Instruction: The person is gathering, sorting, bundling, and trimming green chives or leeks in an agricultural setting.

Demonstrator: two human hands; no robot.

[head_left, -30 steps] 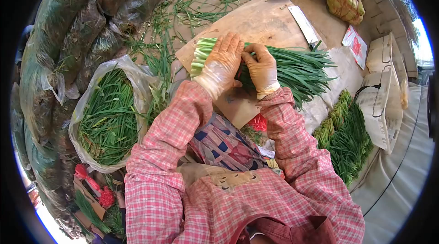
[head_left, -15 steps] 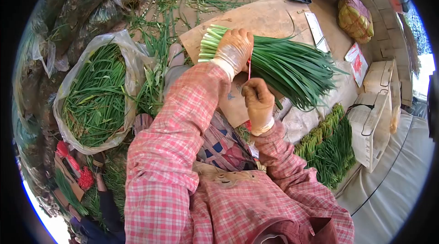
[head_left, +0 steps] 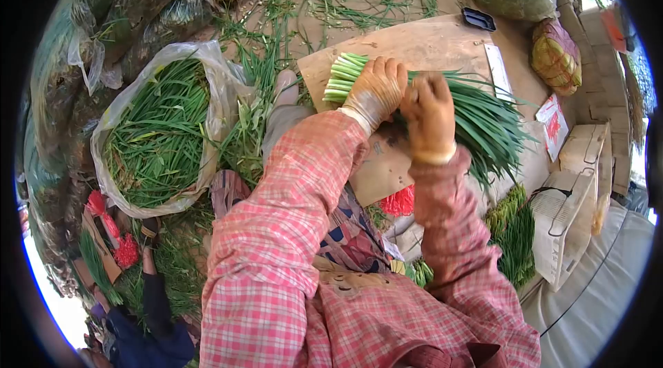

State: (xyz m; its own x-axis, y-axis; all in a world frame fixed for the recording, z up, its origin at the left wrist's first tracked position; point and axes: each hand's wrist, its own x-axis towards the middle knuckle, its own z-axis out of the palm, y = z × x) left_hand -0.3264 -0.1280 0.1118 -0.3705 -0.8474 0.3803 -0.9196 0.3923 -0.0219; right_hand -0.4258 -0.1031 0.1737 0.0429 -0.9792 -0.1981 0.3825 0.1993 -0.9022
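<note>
A thick bunch of green chives (head_left: 483,116) lies across the board, its pale cut ends to the left and its leaf tips to the right. My left hand (head_left: 378,90), in a thin stained glove, is closed round the bunch just behind the cut ends. Right beside it, over the bunch, is my right hand (head_left: 428,119), also gloved, with its fingers curled shut. The red string that ran to it a moment ago is hidden now by the fingers.
The wooden board (head_left: 421,40) lies before me. A plastic bag of loose greens (head_left: 155,133) stands left. Red strings (head_left: 398,201) hang at the board's near edge. Right are tied chives (head_left: 514,237) and a white crate (head_left: 563,223). A co-worker's arm (head_left: 157,292) shows lower left.
My right hand has moved up from below the bunch to beside my left hand. The red string between them has gone out of sight. My view has shifted slightly.
</note>
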